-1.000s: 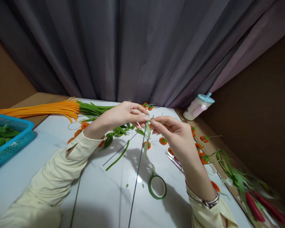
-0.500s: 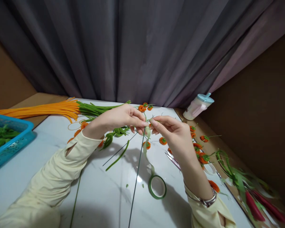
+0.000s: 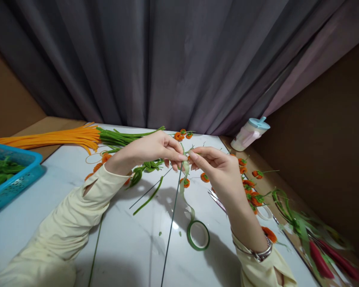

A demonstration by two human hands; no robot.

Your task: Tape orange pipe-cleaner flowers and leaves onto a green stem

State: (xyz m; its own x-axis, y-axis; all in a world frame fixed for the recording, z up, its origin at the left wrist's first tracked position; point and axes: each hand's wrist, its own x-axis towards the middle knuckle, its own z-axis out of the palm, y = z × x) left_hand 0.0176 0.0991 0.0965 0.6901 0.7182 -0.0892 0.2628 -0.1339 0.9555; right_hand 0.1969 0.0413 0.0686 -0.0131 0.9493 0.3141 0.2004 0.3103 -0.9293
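My left hand (image 3: 164, 150) is closed in a pinch over the middle of the table, holding the upper end of a pale green floral tape strip (image 3: 183, 193). Close beside it, my right hand (image 3: 218, 165) pinches a thin green stem (image 3: 189, 152) where the tape meets it; the fingertips hide much of the join. From there the strip hangs down to a roll of green tape (image 3: 198, 248) on the white table. Beneath the hands lies an orange pipe-cleaner flower (image 3: 184, 183). Scissors (image 3: 217, 201) rest by my right wrist, partly covered.
Orange pipe cleaners (image 3: 62, 136) and green ones (image 3: 119, 136) lie back left, near a blue basket (image 3: 32, 169) of green leaves. More orange flowers (image 3: 257, 174) spread along the right. A lidded cup (image 3: 247, 135) stands back right; red-handled pliers (image 3: 320, 259) lie front right.
Both hands stay almost in place, with only slight finger shifts. The right hand and forearm have moved marginally left; the tape roll has not moved.
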